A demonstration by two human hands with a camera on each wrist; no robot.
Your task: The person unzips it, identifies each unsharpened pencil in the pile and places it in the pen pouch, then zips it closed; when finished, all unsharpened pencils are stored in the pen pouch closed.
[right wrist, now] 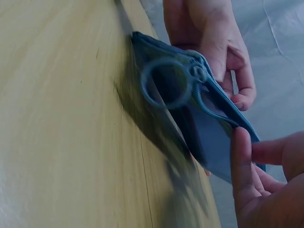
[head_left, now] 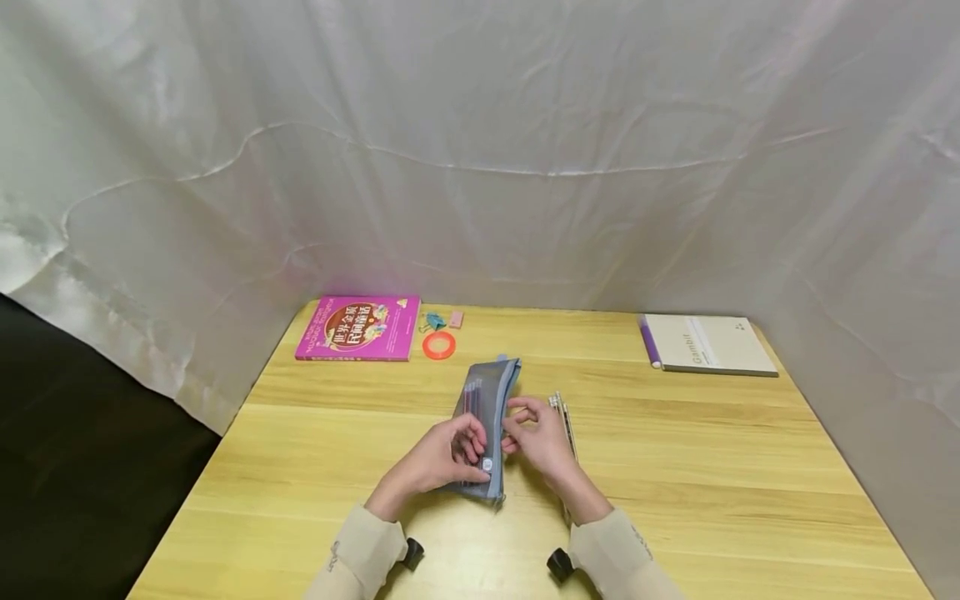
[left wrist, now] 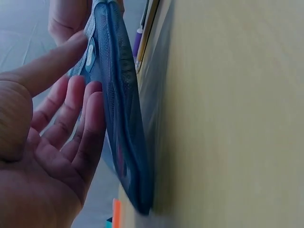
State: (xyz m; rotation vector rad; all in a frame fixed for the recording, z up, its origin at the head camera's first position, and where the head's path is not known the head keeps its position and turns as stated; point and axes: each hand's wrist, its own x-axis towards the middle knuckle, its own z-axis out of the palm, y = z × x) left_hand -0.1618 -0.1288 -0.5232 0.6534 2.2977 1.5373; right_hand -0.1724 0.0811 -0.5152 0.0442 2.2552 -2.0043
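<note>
A blue-grey mesh zip pouch (head_left: 489,392) stands tilted on the table, several pens (head_left: 472,396) showing through its side. My left hand (head_left: 446,454) rests against its left face, thumb near the small round label (head_left: 487,464), fingers lightly bent. At the zip edge, my right hand (head_left: 538,433) pinches the rim between thumb and fingers. The right wrist view shows the pouch's mouth parted, with a ring pull (right wrist: 166,83) at the near end. Beside my right hand lie some slim patterned pencils (head_left: 562,417), partly hidden by the wrist.
Back left on the wooden table (head_left: 300,492) are a pink book (head_left: 360,328), a teal binder clip (head_left: 434,320), a pink eraser (head_left: 456,319) and an orange tape roll (head_left: 439,345). A cream notebook (head_left: 712,343) and a purple marker (head_left: 650,342) lie back right. Grey curtains (head_left: 525,233) surround the table.
</note>
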